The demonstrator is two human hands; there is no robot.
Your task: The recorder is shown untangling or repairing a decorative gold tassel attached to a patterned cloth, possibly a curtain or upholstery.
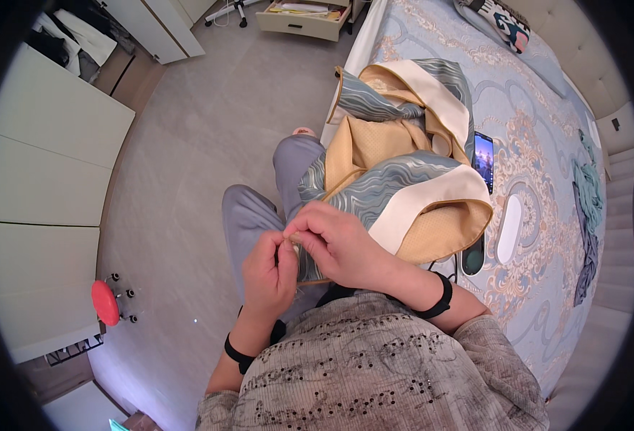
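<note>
A blue-grey, wave-patterned fabric piece (403, 178) with wide white bands, gold piping and a dotted gold lining lies over my lap and the bed's edge. Above my thighs, the fingertips of my left hand (269, 269) and my right hand (344, 245) meet. Between them they pinch a small tan bit (294, 237), seemingly part of the cloth's gold edge. My fingers cover most of it, so its exact form cannot be made out. Just below the pinch, the fabric's lower end hangs beside my left fingers.
On the floral bedspread (532, 301) to the right lie a lit phone (484, 161), a white oblong object (509, 229), a dark rounded device (473, 257) and crumpled green cloth (588, 188). Leftward stand a red wheeled stool (105, 303) and cabinets (42, 178). An open drawer (295, 26) juts out ahead.
</note>
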